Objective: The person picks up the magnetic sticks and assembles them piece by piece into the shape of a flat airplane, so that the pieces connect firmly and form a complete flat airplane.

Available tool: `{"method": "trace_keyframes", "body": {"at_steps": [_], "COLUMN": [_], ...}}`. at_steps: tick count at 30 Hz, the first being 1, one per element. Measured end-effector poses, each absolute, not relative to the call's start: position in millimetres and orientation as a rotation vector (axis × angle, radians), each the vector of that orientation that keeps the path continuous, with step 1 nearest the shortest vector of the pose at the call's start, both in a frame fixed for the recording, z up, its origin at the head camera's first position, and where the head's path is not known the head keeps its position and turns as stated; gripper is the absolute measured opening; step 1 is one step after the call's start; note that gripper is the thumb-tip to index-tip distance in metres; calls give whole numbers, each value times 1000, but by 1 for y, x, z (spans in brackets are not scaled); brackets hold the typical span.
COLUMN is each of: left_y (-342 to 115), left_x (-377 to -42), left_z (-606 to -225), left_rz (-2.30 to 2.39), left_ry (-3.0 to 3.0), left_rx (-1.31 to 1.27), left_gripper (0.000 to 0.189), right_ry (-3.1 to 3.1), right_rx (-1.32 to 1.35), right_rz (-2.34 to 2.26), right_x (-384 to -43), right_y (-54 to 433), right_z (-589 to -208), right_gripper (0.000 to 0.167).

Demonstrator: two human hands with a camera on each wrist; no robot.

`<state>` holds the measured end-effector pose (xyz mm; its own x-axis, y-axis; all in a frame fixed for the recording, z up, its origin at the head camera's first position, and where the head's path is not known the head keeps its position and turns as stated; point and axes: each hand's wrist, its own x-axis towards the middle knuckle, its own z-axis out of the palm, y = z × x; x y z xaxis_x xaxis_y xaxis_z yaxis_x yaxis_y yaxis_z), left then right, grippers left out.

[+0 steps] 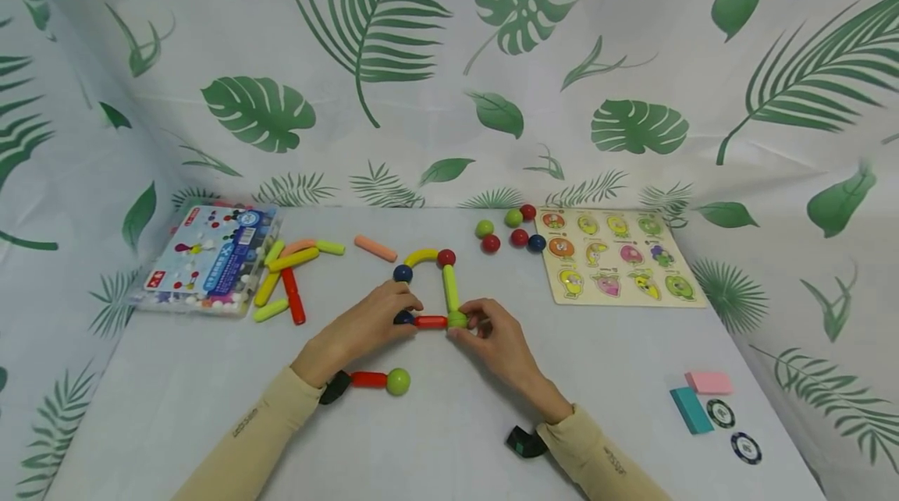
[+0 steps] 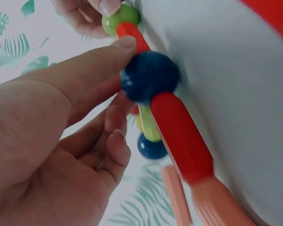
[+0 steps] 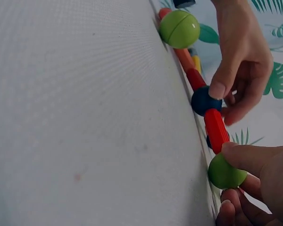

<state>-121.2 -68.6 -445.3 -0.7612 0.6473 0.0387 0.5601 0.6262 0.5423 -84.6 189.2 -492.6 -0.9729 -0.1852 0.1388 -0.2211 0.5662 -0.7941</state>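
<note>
My right hand (image 1: 497, 339) pinches a light green ball (image 1: 457, 320) at the near right corner of a joined rod-and-ball shape. A short red rod (image 1: 431, 322) runs from that ball to a dark blue ball (image 2: 151, 77), which my left hand (image 1: 379, 312) grips between thumb and fingers. From the green ball a yellow-green rod (image 1: 451, 289) leads away to a red ball (image 1: 445, 257). There a curved yellow piece (image 1: 420, 256) bends round to a second dark blue ball (image 1: 403, 273). My left hand partly hides the shape's left side.
Loose rods (image 1: 293, 296) lie left, by a plastic box (image 1: 204, 251). Closer in is a red rod (image 1: 368, 380) with a green ball (image 1: 398, 381). Several balls (image 1: 519, 237) sit beside a fruit-picture board (image 1: 618, 259). Blocks (image 1: 691, 410) and two round chips (image 1: 746, 448) lie right.
</note>
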Motion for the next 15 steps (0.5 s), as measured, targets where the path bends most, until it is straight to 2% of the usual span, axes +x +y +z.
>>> {"method": "trace_keyframes", "body": {"at_steps": [8, 15], "left_y": [-111, -130], "left_x": [-113, -113], "left_z": [-450, -452], "left_rz": [800, 728], "left_ry": [2789, 2826], "left_rx": [812, 739], "left_gripper": [39, 27], "right_ry": [-2742, -2746], "right_rx": [370, 369], "right_rz": [1382, 1390], "right_x": [-85, -88], "right_y": [187, 185], "right_z": [-494, -495], "right_gripper": [37, 38]}}
